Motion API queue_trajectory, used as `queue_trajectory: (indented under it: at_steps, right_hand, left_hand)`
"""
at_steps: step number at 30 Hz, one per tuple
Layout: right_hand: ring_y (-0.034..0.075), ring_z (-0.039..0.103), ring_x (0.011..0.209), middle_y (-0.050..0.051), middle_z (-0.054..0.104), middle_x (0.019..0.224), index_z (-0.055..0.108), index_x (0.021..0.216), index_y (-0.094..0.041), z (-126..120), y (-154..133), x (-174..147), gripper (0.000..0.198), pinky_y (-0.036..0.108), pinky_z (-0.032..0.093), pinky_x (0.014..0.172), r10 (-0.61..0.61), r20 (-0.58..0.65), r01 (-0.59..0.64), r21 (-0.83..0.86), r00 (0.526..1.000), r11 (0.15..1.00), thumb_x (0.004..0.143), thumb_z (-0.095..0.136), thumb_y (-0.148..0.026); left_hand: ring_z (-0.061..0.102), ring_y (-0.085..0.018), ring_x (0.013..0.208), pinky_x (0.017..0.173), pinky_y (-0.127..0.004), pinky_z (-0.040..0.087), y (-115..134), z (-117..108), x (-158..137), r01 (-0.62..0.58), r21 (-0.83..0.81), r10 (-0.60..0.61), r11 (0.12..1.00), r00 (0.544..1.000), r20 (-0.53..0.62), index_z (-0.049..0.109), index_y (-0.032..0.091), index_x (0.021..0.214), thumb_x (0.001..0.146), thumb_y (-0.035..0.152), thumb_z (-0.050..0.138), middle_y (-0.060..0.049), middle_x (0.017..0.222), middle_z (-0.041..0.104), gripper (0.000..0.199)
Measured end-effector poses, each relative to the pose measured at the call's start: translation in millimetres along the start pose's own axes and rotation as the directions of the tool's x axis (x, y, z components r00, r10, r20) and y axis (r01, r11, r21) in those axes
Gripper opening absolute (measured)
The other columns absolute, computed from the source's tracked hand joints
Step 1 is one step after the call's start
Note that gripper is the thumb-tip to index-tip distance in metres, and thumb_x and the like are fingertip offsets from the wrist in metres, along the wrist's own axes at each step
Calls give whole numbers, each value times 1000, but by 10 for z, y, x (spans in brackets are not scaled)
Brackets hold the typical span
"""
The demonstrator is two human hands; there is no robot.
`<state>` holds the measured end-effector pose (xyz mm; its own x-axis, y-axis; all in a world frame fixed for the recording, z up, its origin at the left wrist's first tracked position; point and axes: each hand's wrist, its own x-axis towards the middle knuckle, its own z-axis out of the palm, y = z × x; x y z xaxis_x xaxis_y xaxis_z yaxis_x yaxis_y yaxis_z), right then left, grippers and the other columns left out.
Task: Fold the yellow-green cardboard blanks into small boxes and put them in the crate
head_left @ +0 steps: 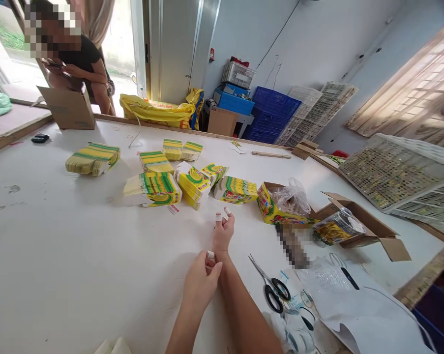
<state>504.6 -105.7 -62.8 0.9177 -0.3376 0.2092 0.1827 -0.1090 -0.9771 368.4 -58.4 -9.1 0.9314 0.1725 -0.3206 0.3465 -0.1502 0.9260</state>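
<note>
My left hand (pixel 201 280) is beside my right wrist, its fingers curled in and its thumb near them. What it pinches, if anything, is hidden. My right hand (pixel 223 235) is just beyond it over the white table, with thumb and forefinger raised apart, the other fingers bent, and nothing visible in it. White wraps cover several fingertips. Ahead lie bundles of flat yellow-green printed cartons: a fanned bundle (pixel 153 189), an upright-looking bundle (pixel 193 183) and a bundle (pixel 236 189) nearest my right hand. Black-handled scissors (pixel 271 285) lie open to the right of my forearm.
A yellow printed box (pixel 268 209) holds a plastic bag. Next to it are a clear jar (pixel 338 228), an open cardboard box (pixel 376 231) and a white plastic crate (pixel 402 172). Another carton bundle (pixel 92 158) lies far left. Behind the table sits a person (pixel 85 61).
</note>
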Motion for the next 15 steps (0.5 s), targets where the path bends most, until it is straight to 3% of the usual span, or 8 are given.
queue_trajectory:
  at_steps: [3, 6, 9, 13, 14, 15]
  right_hand:
    - [9, 26, 45, -15, 24, 54, 54, 120, -14, 12, -4, 0, 60, 22, 28, 47, -10, 10, 10, 12, 1000, 1000, 80, 54, -59]
    - [8, 30, 45, -14, 30, 53, 58, 112, -16, -26, -46, 3, 55, 22, 28, 46, 9, 73, -9, -3, 997, 1000, 77, 55, -59]
    - [8, 37, 48, -10, 42, 57, 61, 90, -18, -77, -180, 13, 45, 22, 31, 48, 71, 214, -62, -49, 974, 997, 69, 62, -58]
    - [13, 55, 60, -1, 61, 68, 65, 84, -21, -8, -566, -127, 41, 30, 45, 58, 152, 498, -123, -90, 854, 988, 58, 78, -51]
    - [15, 59, 66, 1, 65, 73, 68, 87, -23, 3, -717, -239, 42, 32, 48, 62, 128, 575, -101, -79, 808, 992, 57, 82, -48]
    - [17, 63, 72, 3, 67, 78, 69, 94, -25, -7, -888, -389, 41, 35, 51, 66, 33, 682, 0, -49, 730, 999, 62, 81, -48]
  left_hand:
    - [66, -22, 80, 71, -31, 45, 34, -16, -17, -15, 160, 13, 987, 1000, 15, 57, 22, 88, 88, 21, 46, -6, 89, 71, 11]
    - [69, -26, 92, 75, -35, 47, 64, -24, -77, -99, 442, 43, 892, 990, 135, 62, 20, 95, 85, 7, 40, -12, 97, 75, 27]
    - [70, -31, 96, 77, -37, 49, 94, -5, -156, -92, 468, -10, 879, 977, 211, 68, 18, 96, 80, 8, 50, -17, 103, 76, 26]
    - [71, -35, 96, 80, -40, 52, 82, 21, -177, -33, 422, -61, 906, 976, 207, 72, 13, 94, 72, 12, 65, -18, 97, 77, 23]
    - [72, -34, 93, 77, -40, 53, 72, 26, -176, -12, 401, -66, 916, 981, 181, 73, 14, 90, 70, 14, 68, -16, 92, 77, 21]
    - [72, -32, 90, 74, -39, 54, 61, 30, -178, 12, 373, -64, 928, 990, 128, 74, 17, 86, 70, 16, 69, -12, 87, 78, 18]
